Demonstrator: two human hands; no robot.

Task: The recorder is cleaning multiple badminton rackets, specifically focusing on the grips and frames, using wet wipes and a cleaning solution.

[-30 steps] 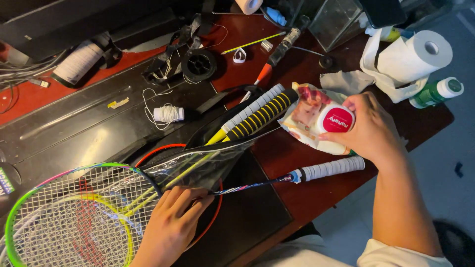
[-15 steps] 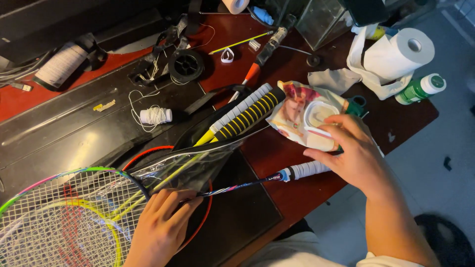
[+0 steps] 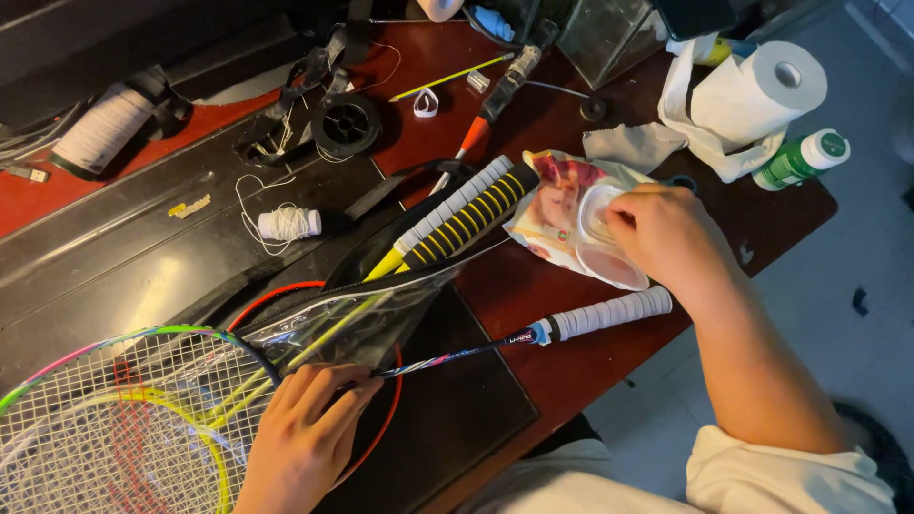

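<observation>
A right hand point(image 3: 666, 233) reaches into an opened wet-wipe pack point(image 3: 562, 214) on a red table point(image 3: 571, 362); at seven o'clock, the left hand point(image 3: 305, 438) pins a badminton racket point(image 3: 143, 419).

On the desk point(image 3: 571, 371), the rackets point(image 3: 143, 409) lie at the left with their handles point(image 3: 457, 214) pointing right. The left hand point(image 3: 300, 438) rests on the nearest racket's shaft point(image 3: 447, 357). The wipes pack point(image 3: 562, 214) lies right of the handles, under the right hand point(image 3: 671, 233). Behind it lies a cloth point(image 3: 633, 143); further right stand a paper roll point(image 3: 762, 90) and a bottle point(image 3: 800, 157). A thread spool point(image 3: 286, 224) lies left of the handles.
</observation>
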